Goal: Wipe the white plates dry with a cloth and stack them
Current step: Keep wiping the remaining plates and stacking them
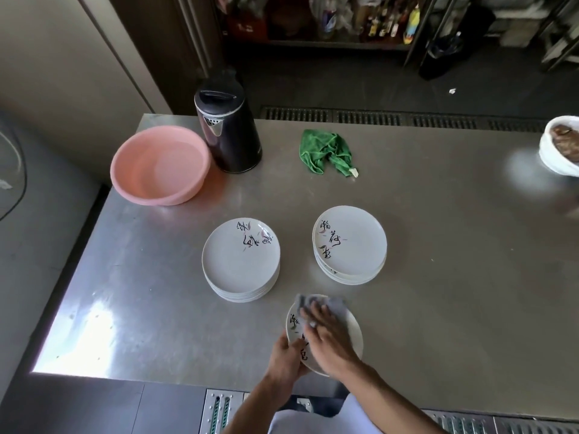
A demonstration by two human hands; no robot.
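My left hand point(286, 355) grips the near-left rim of a white plate with black brush lettering point(355, 335), held just above the steel table's front edge. My right hand point(326, 336) lies flat on the plate's face and presses a grey cloth point(336, 305) against it, with the fingers spread. Two stacks of the same white plates stand behind: the left stack point(240, 261) and the right stack point(349, 244). Each stack holds several plates.
A pink basin point(159, 166) and a black electric kettle point(227, 130) stand at the steel table's point(438, 261) back left. A crumpled green cloth point(326, 151) lies at the back centre. A white bowl with brown food point(560, 145) sits at the right edge.
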